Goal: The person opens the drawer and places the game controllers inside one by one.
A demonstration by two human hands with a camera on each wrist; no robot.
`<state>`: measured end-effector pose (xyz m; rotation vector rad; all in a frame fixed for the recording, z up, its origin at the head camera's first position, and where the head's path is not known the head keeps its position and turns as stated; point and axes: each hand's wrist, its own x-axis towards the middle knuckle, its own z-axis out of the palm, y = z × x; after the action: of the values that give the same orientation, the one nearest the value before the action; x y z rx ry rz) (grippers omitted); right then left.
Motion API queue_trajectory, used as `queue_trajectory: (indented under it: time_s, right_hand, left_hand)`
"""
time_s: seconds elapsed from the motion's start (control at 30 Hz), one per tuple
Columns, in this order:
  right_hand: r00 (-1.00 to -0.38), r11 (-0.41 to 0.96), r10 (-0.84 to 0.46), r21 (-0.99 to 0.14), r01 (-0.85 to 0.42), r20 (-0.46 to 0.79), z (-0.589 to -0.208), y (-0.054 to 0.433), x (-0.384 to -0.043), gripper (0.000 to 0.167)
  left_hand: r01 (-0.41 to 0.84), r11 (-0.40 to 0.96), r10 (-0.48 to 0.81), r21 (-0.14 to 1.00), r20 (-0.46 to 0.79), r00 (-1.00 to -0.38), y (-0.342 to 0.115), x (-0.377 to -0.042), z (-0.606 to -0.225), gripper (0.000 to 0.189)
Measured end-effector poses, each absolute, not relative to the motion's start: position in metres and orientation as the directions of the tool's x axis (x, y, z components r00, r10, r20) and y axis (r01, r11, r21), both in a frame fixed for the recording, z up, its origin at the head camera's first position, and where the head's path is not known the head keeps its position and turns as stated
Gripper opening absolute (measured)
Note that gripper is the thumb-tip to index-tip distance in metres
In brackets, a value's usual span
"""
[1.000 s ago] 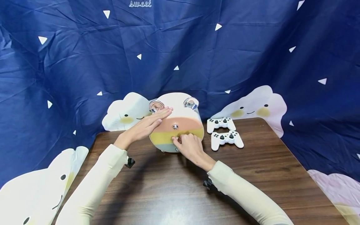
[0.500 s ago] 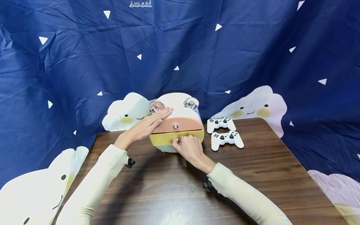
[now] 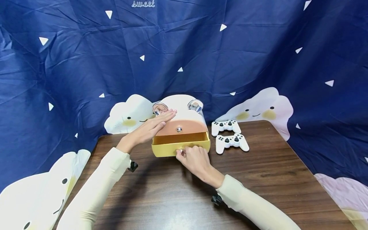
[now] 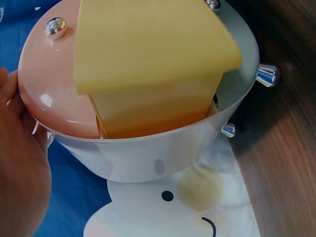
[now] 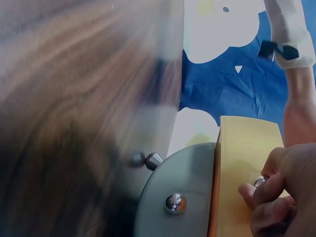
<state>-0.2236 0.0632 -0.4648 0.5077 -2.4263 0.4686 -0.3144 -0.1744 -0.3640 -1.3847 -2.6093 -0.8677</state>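
A small rounded drawer cabinet (image 3: pixel 179 105) stands upright at the back of the table, with a white top and silver knobs. Its middle yellow drawer (image 3: pixel 164 150) is pulled well out, showing the inside. The thumb and curled fingers of my right hand (image 3: pixel 196 161) pinch that drawer's knob (image 5: pixel 259 181). My left hand (image 3: pixel 149 127) lies with straight fingers against the cabinet's upper left, beside the closed pink top drawer (image 3: pixel 168 128). In the right wrist view the green bottom drawer (image 5: pixel 190 173) is closed; the yellow one hides it in the head view.
Two white game controllers (image 3: pixel 232 142) lie to the right of the cabinet on the brown wooden table (image 3: pixel 172 198). Silver ring-shaped ears (image 3: pixel 195 105) stick up from the cabinet. A blue cloth (image 3: pixel 184 48) with clouds hangs behind.
The yellow drawer has slid out of the cabinet toward me, from closed to wide open. My right hand moved back with its knob; my left hand stayed in place.
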Motion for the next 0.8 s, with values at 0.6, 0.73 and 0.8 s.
queue_trajectory:
  time_s: [0.6,0.73,0.8]
  right_hand:
    - [-0.701,0.851,-0.318,-0.135,-0.508,0.638,-0.465,0.071,-0.177,0.049]
    - [-0.691,0.848,-0.324,-0.125,-0.515,0.646,-0.464,0.071,-0.171,0.049]
    - [-0.684,0.847,-0.325,-0.121,-0.518,0.653,-0.464,0.071,-0.168,0.049]
  left_hand:
    - [0.778,0.438,0.745,0.451,0.301,-0.595,-0.175,-0.314,-0.364,0.051]
    - [0.779,0.439,0.745,0.449,0.302,-0.594,-0.175,-0.315,-0.365,0.051]
    - [0.781,0.436,0.746,0.446,0.306,-0.591,-0.175,-0.316,-0.365,0.05]
